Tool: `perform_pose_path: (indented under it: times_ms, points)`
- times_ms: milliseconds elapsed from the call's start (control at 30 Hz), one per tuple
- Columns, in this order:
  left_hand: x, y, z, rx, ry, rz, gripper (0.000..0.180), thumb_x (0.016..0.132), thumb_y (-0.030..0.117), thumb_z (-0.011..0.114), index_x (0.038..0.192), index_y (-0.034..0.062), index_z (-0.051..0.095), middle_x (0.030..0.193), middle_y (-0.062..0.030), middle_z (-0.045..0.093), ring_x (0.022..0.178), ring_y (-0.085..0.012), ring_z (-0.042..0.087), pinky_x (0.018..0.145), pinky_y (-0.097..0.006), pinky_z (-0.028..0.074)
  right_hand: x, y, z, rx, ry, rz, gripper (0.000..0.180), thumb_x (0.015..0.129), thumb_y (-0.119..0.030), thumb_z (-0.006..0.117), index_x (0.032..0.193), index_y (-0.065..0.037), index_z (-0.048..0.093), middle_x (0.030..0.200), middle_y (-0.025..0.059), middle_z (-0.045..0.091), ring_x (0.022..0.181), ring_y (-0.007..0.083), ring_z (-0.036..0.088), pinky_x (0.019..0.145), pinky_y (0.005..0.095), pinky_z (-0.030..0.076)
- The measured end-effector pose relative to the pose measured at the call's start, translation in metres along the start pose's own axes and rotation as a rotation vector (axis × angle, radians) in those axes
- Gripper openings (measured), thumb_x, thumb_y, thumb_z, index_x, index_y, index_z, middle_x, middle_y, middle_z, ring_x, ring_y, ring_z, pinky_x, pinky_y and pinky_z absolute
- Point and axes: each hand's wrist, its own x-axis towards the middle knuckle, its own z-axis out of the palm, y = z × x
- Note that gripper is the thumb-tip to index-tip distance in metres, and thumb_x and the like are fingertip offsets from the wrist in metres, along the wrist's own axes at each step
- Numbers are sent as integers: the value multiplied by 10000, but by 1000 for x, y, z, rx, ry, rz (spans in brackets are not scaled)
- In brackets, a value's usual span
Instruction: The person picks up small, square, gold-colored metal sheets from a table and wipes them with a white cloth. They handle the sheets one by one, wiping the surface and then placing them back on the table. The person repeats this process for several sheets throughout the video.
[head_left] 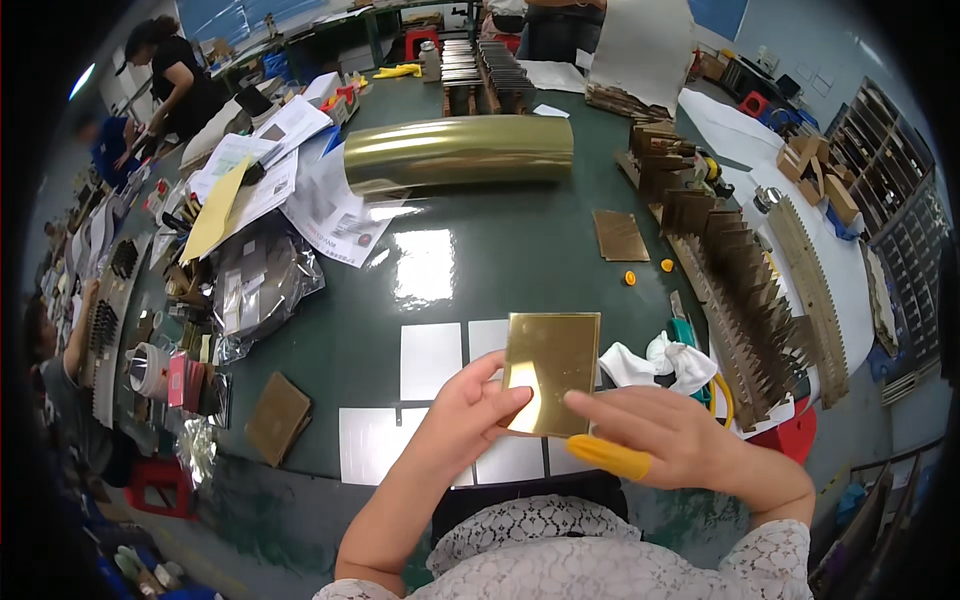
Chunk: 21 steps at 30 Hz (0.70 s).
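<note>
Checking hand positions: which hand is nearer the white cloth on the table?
Right. The right hand sits just below the white cloth; the left hand is farther left, across the gold sheet.

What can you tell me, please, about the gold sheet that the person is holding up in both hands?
The gold sheet is a thin, flat rectangle with a mirror-bright, metallic-looking face that catches a glare near its lower left. It is held upright, facing the camera, above white sheets on the green table. The left hand pinches its lower left edge; the right hand, wearing a yellow finger cot, touches its lower right corner.
</note>
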Motion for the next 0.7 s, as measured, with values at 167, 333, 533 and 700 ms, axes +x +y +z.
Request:
perform_pose_path:
  times_ms: [167, 333, 533, 700]
  points:
    - [-24, -16, 7, 213, 103, 116, 409, 944, 33, 543, 1321, -34, 400, 1024, -122, 678, 966, -131, 639, 855, -252, 482, -18, 1, 21, 199, 335, 404, 612, 802, -8, 699, 1348, 18, 425, 1193, 144, 593, 960, 245, 600, 862, 323, 467]
    - [-34, -26, 13, 241, 98, 102, 402, 949, 31, 537, 1320, -31, 394, 1038, -117, 676, 958, -103, 627, 835, -211, 454, -9, -3, 46, 321, 526, 489, 555, 796, -23, 716, 1289, 6, 464, 1145, 111, 614, 986, 252, 584, 883, 349, 453]
    - [-39, -32, 18, 225, 111, 137, 387, 959, 12, 509, 1322, -35, 385, 1079, -132, 659, 980, -127, 628, 874, -252, 478, -7, -5, 52, 87, 474, 403, 591, 799, 25, 698, 1328, 11, 435, 1064, 99, 650, 972, 217, 607, 888, 340, 445]
    - [-43, -35, 18, 182, 92, 127, 386, 962, 7, 498, 1326, -28, 375, 1083, -146, 652, 1002, -140, 624, 887, -279, 502, -7, -5, 62, -31, 527, 321, 460, 772, 23, 708, 1196, -17, 535, 1053, 71, 651, 911, 284, 571, 798, 379, 447]
